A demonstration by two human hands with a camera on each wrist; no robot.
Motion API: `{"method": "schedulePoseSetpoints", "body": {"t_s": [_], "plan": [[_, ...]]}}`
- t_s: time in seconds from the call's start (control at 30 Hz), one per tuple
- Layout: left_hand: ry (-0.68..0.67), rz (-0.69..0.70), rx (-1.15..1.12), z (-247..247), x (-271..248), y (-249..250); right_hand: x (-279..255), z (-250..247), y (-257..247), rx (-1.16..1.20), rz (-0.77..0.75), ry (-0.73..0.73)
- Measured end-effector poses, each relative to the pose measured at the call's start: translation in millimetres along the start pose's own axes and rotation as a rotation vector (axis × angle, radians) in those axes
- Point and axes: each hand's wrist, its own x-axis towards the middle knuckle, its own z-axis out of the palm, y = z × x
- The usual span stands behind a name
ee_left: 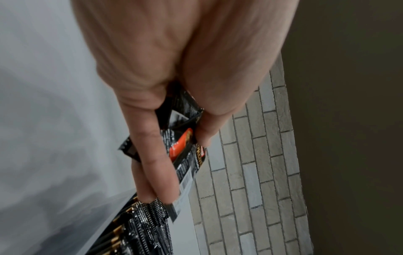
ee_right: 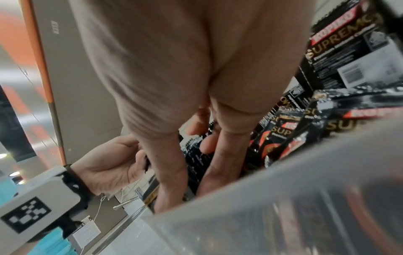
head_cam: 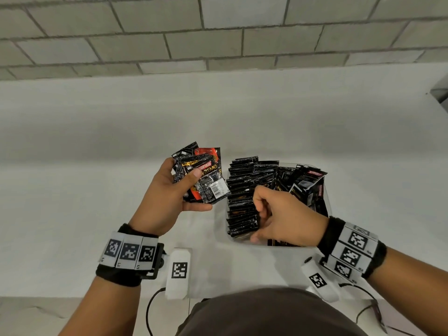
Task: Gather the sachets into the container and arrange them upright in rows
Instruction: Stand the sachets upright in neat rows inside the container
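Note:
My left hand (head_cam: 194,190) (ee_left: 181,163) grips a fanned bunch of black and red sachets (head_cam: 206,175) (ee_left: 185,155), thumb on top, held left of the container. The clear plastic container (head_cam: 327,200) (ee_right: 283,198) sits on the white table. Its left side holds a long row of upright black sachets (head_cam: 244,190). Loose sachets (head_cam: 308,183) (ee_right: 340,51) lie jumbled in its right side. My right hand (head_cam: 260,219) (ee_right: 194,163) reaches into the container's near end, with its fingers curled on the nearest sachets of the row (ee_right: 196,160).
The white table (head_cam: 97,166) runs back to a grey brick wall (head_cam: 218,32). Its front edge lies close to my body, with black cables (head_cam: 150,309) hanging there. A grey object (head_cam: 441,93) sits at the far right.

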Motion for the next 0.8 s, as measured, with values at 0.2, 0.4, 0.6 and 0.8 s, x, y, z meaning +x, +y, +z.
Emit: {"method": "schedulePoseSetpoints", "body": {"t_s": [0.2, 0.4, 0.6, 0.8], "plan": [[-0.01, -0.001, 0.001, 0.6, 1.4, 1.0, 1.6, -11.6, -1.6, 0.034, 0.033, -0.009], [-0.016, -0.014, 0.005, 1.8, 2.3, -0.8, 0.8, -6.8, 2.4, 0.048, 0.025, -0.086], [-0.039, -0.02, 0.008, 6.3, 0.8, 1.1, -6.5, -20.3, 0.8, 0.036, 0.023, -0.087], [-0.124, -0.037, 0.044, 21.2, -2.0, 4.9, -10.2, -44.1, -17.1, 0.057, -0.052, 0.109]]}}
